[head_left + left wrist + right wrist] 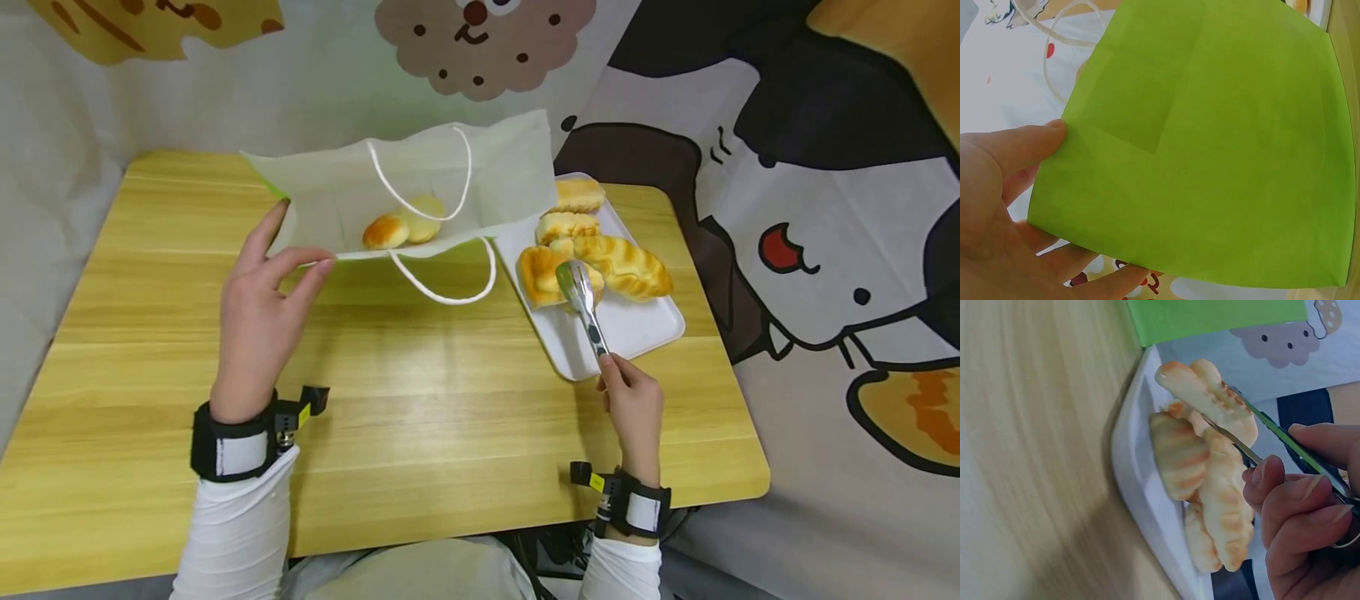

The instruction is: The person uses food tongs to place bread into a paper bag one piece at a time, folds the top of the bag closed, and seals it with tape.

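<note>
The bread roll (1200, 394) is located above the white tray (637, 329), between the two arms of the metal tongs (587, 312). The tongs close on the roll from both sides; whether it is lifted clear of the bread beneath cannot be determined. Clock directions refer to the head view, with 12 o'clock away from the person.

The right hand (633, 400) is at 5 o'clock from the tongs' head. Thumb and fingers pinch the handle, with the fingers curled. On the tray, a ridged loaf (630, 265) lies at 2 o'clock from the tongs' head, and two further bread pieces lie at 12 o'clock.

The paper bag (420, 171), green outside and pale inside, is positioned at 10 o'clock from the tongs. It contains a golden roll (385, 232) and, at 2 o'clock from that, a paler roll (429, 208). The left hand (258, 312), at 8 o'clock from the bag, pinches its rim with spread fingers; the mouth is open.

Tray and bag occupy the wooden table (420, 417). A cartoon-printed curtain (330, 75) hangs at 12 o'clock.
</note>
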`<state>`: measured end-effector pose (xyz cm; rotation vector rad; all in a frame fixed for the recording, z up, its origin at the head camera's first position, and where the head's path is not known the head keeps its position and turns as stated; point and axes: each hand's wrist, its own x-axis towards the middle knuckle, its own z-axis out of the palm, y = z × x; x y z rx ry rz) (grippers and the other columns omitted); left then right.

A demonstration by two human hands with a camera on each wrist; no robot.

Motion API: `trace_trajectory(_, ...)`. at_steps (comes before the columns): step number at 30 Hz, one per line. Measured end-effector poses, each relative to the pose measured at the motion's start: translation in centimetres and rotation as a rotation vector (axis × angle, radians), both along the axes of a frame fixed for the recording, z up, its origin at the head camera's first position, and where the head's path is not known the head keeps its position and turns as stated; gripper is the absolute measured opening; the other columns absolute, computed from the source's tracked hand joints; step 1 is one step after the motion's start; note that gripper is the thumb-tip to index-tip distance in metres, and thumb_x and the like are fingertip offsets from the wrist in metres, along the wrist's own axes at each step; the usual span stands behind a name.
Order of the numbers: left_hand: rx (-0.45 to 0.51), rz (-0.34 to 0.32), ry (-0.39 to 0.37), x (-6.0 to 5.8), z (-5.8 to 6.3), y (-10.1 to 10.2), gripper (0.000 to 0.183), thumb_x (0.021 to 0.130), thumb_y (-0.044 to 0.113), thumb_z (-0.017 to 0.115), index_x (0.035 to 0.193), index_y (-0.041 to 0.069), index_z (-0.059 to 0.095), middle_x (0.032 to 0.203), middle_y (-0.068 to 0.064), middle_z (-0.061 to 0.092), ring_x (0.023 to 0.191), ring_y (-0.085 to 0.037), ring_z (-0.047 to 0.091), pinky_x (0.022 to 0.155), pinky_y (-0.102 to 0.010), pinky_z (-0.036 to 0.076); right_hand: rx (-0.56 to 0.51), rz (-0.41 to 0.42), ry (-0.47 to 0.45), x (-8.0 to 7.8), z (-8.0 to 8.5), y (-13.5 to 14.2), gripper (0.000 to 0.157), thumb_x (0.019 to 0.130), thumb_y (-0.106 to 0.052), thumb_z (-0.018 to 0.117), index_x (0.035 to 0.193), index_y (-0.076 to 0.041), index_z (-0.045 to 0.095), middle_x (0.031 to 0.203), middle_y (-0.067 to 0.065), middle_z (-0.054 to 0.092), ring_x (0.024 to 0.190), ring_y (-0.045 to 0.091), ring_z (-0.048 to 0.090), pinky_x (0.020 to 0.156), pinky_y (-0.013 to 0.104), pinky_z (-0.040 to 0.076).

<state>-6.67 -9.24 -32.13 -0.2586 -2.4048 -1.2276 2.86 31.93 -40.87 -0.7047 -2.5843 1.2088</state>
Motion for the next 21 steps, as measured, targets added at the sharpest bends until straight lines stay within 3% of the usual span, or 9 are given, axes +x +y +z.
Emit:
trace_trajectory(7, 0.003, -0.004, 0.011, 0.0, -0.1, -0.1, 0.019, 0.085, 0.014, 0.071, 0.094, -0.003, 0.072, 0.148, -0.004, 0.039, 0.130, -0.024, 0.037, 0.105, -0.052, 0.035, -0.065, -0.058, 0.059, 0.9, 2.2, 0.5, 0.040, 0.093, -0.044, 0.056, 0.094, -0.006, 0.069, 0.062, 0.007, 0.054, 0.043, 0.013, 0.042, 0.035, 0.023, 0.030)
trace_trajectory(15, 0.008, -0.008, 0.006, 0.0, -0.2, -0.2, 0.018, 0.085, 0.013, 0.071, 0.095, -0.002, 0.072, 0.148, -0.002, 0.039, 0.130, -0.023, 0.037, 0.105, -0.052, 0.035, -0.048, -0.148, 0.159, 1.5, 5.0, 0.8, 0.032, 0.094, -0.038, 0.057, 0.096, -0.008, 0.068, 0.065, 0.007, 0.054, 0.043, 0.013, 0.041, 0.032, 0.021, 0.029)
trace_trajectory(21, 0.003, -0.010, 0.011, 0.0, -0.1, -0.2, 0.019, 0.085, 0.014, 0.070, 0.095, -0.003, 0.072, 0.148, -0.003, 0.038, 0.131, -0.022, 0.036, 0.106, -0.052, 0.034, -0.083, -0.169, 0.301, 1.6, 6.7, 0.7, 0.028, 0.094, -0.028, 0.059, 0.096, -0.002, 0.069, 0.063, 0.006, 0.053, 0.041, 0.014, 0.038, 0.031, 0.018, 0.028)
